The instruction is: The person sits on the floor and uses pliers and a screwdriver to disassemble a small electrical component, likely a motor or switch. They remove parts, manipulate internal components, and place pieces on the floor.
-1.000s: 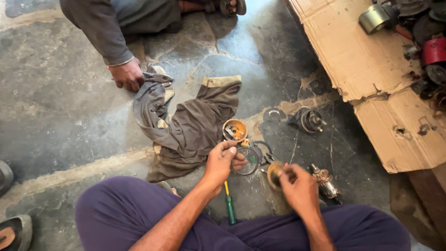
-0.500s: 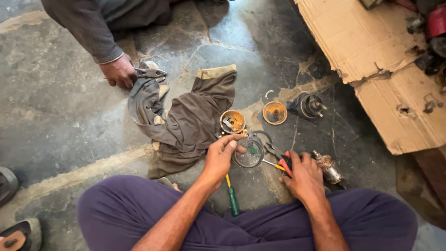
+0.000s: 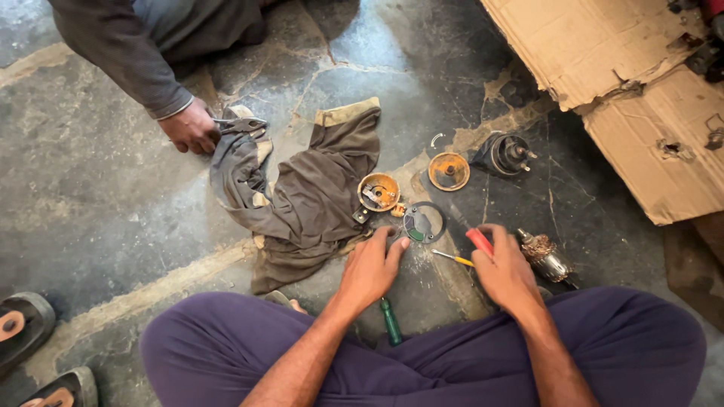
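Note:
I sit cross-legged on a stone floor in purple trousers. My left hand (image 3: 372,265) rests flat on the floor, its fingers apart, fingertips next to a round dark disc part (image 3: 424,222). My right hand (image 3: 504,270) is closed around a red tool handle (image 3: 479,240), beside a thin yellow-handled tool (image 3: 452,258) on the floor. A copper-wound armature (image 3: 545,256) lies just right of that hand. A green-handled screwdriver (image 3: 391,321) lies between my arms.
A dirty brown cloth (image 3: 302,196) is spread ahead, with an orange cup-shaped cover (image 3: 378,191) on its edge, an orange round plate (image 3: 449,171) and a black motor housing (image 3: 504,154) beyond. Another person's hand (image 3: 190,127) touches the cloth. Torn cardboard (image 3: 626,83) lies at right, sandals (image 3: 26,332) at left.
My right hand let go of the orange round plate, which now lies farther out on the floor, and closed on the red handle. My left hand drew back from the orange cup.

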